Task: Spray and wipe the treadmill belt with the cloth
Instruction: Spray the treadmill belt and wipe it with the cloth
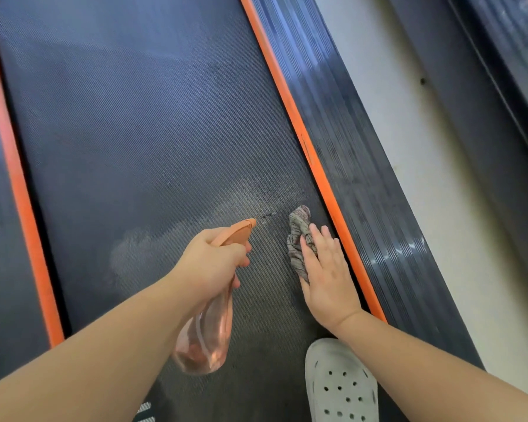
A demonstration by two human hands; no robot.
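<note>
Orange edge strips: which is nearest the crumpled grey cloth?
The right orange strip, beside the right hand pressing the grey cloth; the left orange strip lies across the belt.

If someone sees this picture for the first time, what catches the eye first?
Probably the orange spray bottle gripped by the left hand at centre, aimed at a pale misted patch on the belt. Beside it, the right hand presses a grey cloth near the right orange stripe.

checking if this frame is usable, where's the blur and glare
Head view: the right side rail and the floor beside it are streaked with motion blur; head view, white glare glints on that rail near the right hand; the belt weave, cloth, spray bottle and left hand look fairly sharp.
</note>
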